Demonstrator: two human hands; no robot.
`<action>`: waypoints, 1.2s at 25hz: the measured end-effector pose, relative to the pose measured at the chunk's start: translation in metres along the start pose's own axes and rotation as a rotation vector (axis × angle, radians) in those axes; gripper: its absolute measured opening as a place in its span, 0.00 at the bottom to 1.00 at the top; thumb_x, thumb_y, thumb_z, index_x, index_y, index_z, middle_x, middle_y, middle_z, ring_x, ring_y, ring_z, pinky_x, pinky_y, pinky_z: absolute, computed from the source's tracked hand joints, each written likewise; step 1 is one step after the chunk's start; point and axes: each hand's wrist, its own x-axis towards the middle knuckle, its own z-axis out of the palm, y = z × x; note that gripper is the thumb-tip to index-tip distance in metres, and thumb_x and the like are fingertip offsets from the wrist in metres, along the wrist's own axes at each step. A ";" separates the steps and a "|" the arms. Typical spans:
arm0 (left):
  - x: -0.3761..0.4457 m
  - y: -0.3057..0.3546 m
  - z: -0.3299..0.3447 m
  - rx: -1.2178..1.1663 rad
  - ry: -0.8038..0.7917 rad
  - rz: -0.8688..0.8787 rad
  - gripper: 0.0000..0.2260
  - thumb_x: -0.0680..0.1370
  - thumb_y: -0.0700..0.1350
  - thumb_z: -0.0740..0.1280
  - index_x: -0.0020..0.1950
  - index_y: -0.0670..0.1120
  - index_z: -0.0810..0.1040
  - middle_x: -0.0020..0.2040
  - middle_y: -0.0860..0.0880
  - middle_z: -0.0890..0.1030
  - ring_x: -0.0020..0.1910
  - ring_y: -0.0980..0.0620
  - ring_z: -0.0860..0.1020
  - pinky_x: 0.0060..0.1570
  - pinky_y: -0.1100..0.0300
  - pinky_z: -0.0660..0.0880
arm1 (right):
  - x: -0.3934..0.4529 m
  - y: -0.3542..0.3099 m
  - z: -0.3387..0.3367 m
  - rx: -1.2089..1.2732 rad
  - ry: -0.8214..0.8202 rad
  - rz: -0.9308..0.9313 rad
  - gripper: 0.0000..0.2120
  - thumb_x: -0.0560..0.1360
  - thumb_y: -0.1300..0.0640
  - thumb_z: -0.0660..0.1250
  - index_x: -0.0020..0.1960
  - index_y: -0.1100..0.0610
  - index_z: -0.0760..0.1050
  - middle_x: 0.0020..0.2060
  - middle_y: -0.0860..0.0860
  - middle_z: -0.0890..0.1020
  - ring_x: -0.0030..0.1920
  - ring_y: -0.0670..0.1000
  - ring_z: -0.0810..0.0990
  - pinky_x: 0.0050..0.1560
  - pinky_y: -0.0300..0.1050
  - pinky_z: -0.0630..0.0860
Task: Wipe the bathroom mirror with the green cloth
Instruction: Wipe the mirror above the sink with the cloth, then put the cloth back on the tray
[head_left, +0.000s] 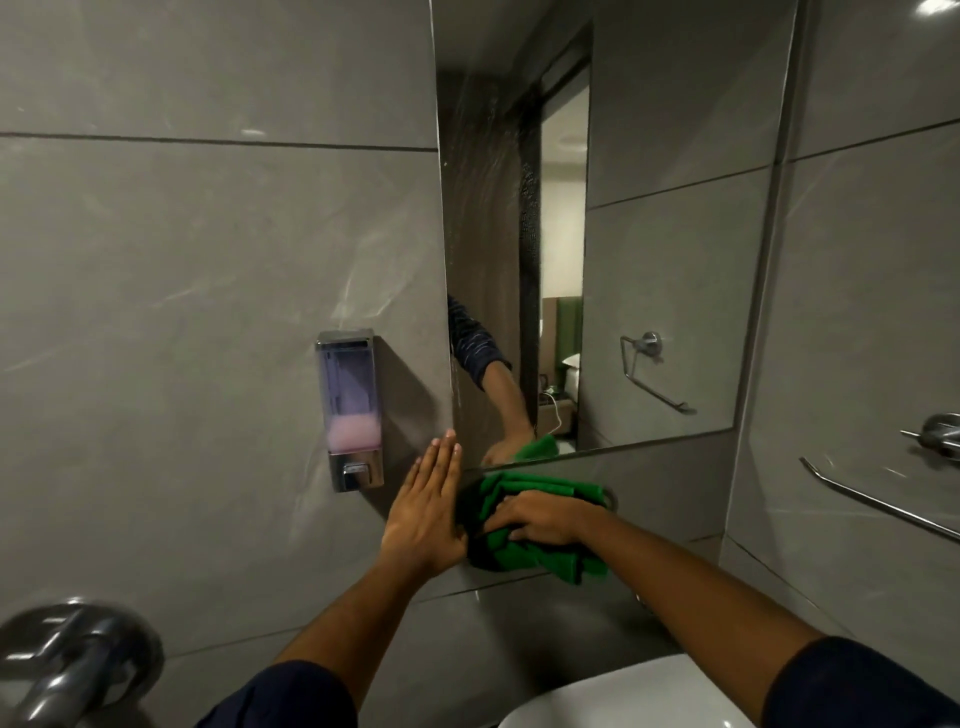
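The bathroom mirror (665, 249) hangs on the grey tiled wall, with streaks and droplets on its left part. My right hand (543, 519) grips the bunched green cloth (535, 525) against the wall tile just below the mirror's lower left corner. My left hand (428, 512) lies flat, fingers together, on the tile beside the cloth, its fingertips near the mirror's bottom left corner. The mirror reflects my arm and the cloth.
A chrome soap dispenser (350, 410) with pink liquid is fixed to the wall left of the mirror. A white basin (623, 696) sits at the bottom. A metal towel rail (883, 499) runs along the right wall, and a chrome fitting (72, 660) is at lower left.
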 end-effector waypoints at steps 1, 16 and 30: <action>-0.006 -0.001 0.002 -0.008 -0.042 0.021 0.43 0.70 0.56 0.56 0.74 0.44 0.33 0.76 0.45 0.32 0.75 0.47 0.33 0.77 0.49 0.41 | 0.000 -0.005 0.006 0.150 0.049 0.059 0.21 0.74 0.65 0.64 0.66 0.57 0.71 0.66 0.55 0.75 0.66 0.53 0.72 0.70 0.45 0.63; -0.102 -0.074 0.030 -0.813 -0.002 -0.997 0.16 0.78 0.47 0.61 0.62 0.40 0.73 0.55 0.38 0.81 0.48 0.39 0.81 0.47 0.49 0.80 | 0.043 -0.131 0.122 1.585 0.422 0.270 0.22 0.75 0.75 0.54 0.64 0.59 0.71 0.50 0.54 0.82 0.43 0.50 0.84 0.46 0.43 0.82; -0.253 -0.153 0.043 -1.231 -0.241 -0.671 0.07 0.77 0.35 0.63 0.54 0.40 0.77 0.46 0.44 0.76 0.46 0.48 0.74 0.46 0.58 0.69 | 0.068 -0.260 0.222 0.799 0.482 0.360 0.37 0.69 0.63 0.72 0.70 0.45 0.59 0.73 0.49 0.63 0.70 0.45 0.64 0.70 0.45 0.63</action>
